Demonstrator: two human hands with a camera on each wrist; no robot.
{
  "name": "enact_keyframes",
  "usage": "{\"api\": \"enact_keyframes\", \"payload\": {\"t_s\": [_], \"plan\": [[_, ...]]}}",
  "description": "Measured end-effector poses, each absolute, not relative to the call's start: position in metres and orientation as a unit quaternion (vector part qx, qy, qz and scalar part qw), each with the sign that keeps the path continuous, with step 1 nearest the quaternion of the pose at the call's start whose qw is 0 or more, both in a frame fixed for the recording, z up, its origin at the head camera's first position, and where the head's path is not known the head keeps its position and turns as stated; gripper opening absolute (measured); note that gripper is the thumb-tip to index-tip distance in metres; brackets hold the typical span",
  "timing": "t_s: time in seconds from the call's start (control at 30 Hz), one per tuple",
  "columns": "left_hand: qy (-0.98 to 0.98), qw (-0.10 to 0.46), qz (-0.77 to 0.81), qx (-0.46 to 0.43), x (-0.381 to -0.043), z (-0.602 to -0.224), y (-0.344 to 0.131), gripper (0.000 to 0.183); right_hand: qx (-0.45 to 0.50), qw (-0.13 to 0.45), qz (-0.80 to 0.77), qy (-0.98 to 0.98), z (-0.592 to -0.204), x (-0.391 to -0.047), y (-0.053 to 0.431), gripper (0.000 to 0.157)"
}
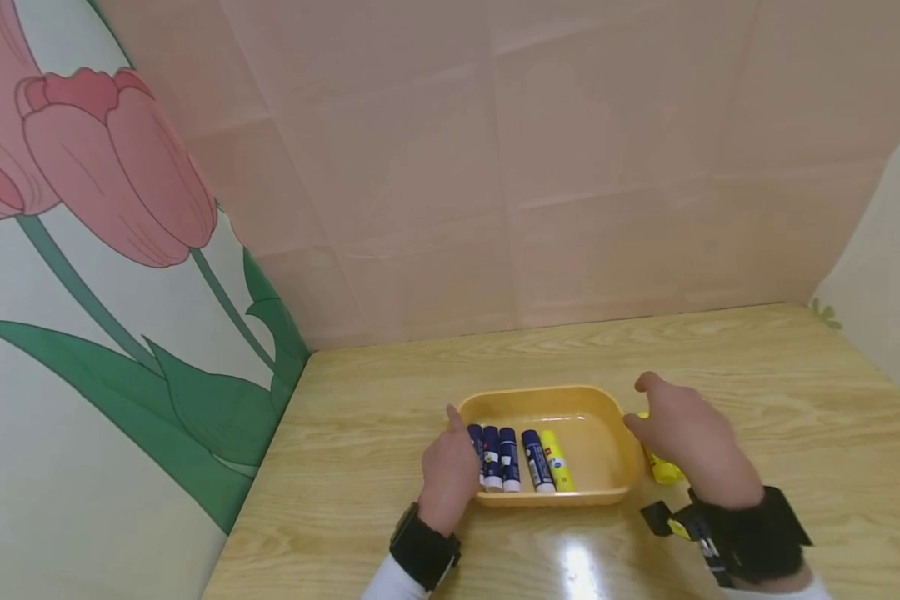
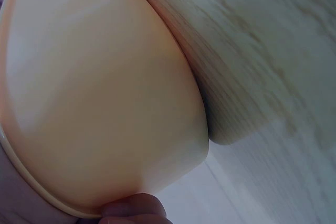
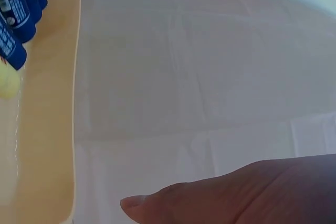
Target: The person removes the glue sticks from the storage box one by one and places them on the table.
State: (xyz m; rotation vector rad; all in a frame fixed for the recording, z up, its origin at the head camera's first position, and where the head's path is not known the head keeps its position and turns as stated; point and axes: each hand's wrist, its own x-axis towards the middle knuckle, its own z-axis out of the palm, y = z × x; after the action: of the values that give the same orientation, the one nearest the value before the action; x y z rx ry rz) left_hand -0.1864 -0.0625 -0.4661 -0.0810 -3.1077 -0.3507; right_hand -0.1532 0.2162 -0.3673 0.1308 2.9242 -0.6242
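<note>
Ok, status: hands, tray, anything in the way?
Left hand grips the tray's left rim. Right hand beside its right end. Inside: four blue sticks, one yellow stick. Right hand partly blocks view of yellow item outside.

We see yellow object (image 1: 666, 472) partly behind right fingers (image 1: 648, 427). Print on blue sticks (image 1: 509, 460) too small for us in head view. Left-wrist view cuts tray (image 2: 105, 103) at left edge, left fingers (image 2: 137, 205) at bottom.

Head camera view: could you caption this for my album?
Left hand grips a tray of blue and yellow tubes, while the right hand hangs by something yellow beside it.
</note>
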Motion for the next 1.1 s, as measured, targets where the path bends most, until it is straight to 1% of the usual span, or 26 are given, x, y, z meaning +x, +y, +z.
{"api": "enact_keyframes", "payload": {"t_s": [0.17, 0.3, 0.43, 0.8, 1.1], "plan": [[-0.994, 0.007, -0.107, -0.027, -0.188, -0.467, -0.063, 0.07, 0.038, 0.065, -0.217, 0.973, -0.367, -0.149, 0.199, 0.062], [-0.993, 0.008, -0.113, -0.026, -0.188, -0.468, -0.063, 0.068, 0.025, 0.038, -0.228, 0.973, -0.372, -0.147, 0.184, 0.061], [-0.994, 0.013, -0.109, -0.026, -0.188, -0.47, -0.063, 0.066, 0.016, 0.025, -0.236, 0.971, -0.377, -0.145, 0.171, 0.06], [-0.993, 0.016, -0.113, -0.027, -0.188, -0.47, -0.063, 0.069, 0.028, 0.058, -0.221, 0.973, -0.38, -0.147, 0.154, 0.056], [-0.994, 0.012, -0.108, -0.027, -0.188, -0.468, -0.059, 0.07, 0.033, 0.063, -0.211, 0.975, -0.384, -0.148, 0.152, 0.057]]}}
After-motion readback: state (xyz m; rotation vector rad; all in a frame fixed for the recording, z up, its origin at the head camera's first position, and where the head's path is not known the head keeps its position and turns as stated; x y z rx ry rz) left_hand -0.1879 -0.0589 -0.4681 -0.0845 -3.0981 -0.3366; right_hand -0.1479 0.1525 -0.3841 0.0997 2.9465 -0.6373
